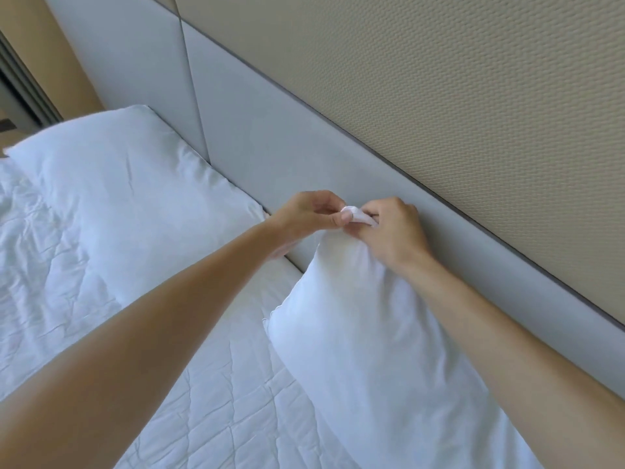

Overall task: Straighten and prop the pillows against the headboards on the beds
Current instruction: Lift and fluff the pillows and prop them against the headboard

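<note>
Padded pale-grey headboard (270, 154) backs a white quilted bed (209, 394). Against the headboard leans a plump white pillow (365, 333), upright; another white pillow (118, 198) lies flat beside it. Left hand (311, 211) and right hand (395, 228) both pinch its top corner, probably to pull the case taut.

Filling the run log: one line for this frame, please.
left hand: pinching near pillow top corner | right hand: same corner | near pillow: leaning on headboard | far pillow: flat on bed
</note>
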`<act>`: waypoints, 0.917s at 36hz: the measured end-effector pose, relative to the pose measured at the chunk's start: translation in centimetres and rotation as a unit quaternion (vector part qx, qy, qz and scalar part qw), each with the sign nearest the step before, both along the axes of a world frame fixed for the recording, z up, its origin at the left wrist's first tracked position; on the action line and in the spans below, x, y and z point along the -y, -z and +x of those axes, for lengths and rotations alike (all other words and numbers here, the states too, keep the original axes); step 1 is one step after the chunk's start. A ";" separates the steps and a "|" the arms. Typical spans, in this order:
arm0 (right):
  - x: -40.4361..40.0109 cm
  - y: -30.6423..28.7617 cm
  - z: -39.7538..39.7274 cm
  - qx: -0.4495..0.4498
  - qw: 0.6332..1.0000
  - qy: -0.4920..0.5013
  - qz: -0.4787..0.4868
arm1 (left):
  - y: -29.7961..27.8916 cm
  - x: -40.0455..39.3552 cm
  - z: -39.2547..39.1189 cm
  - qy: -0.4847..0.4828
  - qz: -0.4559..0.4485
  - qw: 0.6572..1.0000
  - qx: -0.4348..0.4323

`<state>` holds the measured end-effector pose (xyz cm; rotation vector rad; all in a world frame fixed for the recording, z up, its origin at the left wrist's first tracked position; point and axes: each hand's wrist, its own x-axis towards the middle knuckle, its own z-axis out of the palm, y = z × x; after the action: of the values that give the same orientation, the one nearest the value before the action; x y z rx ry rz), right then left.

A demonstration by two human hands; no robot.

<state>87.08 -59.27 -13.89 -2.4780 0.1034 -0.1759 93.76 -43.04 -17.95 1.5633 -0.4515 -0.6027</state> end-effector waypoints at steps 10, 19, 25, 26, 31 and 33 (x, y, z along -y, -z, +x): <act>0.0 0.2 -0.4 -0.012 1.000 -0.021 -0.004 | 4.4 -0.2 -1.6 0.099 0.074 0.988 -0.088; -1.4 0.7 0.1 -0.019 0.998 0.008 -0.059 | 5.3 -0.1 -1.0 0.000 0.081 0.996 -0.034; -1.3 0.0 -1.0 0.052 0.997 0.018 -0.051 | 7.6 -0.9 -1.7 0.037 0.142 0.989 0.005; -1.2 0.0 -1.3 0.055 0.997 0.016 -0.043 | 8.3 -1.1 -2.0 0.043 0.169 0.985 0.016; -1.5 -0.3 -1.8 0.064 0.998 0.002 -0.012 | 12.1 -2.5 -2.8 0.007 0.203 0.978 0.050; -1.6 -0.5 -1.7 0.068 0.998 0.006 -0.012 | 13.1 -2.5 -3.2 -0.044 0.187 0.980 0.043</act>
<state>85.34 -57.67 -13.42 -2.4811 0.0591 -0.3508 90.56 -40.51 -31.09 1.9636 -0.3436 -0.5741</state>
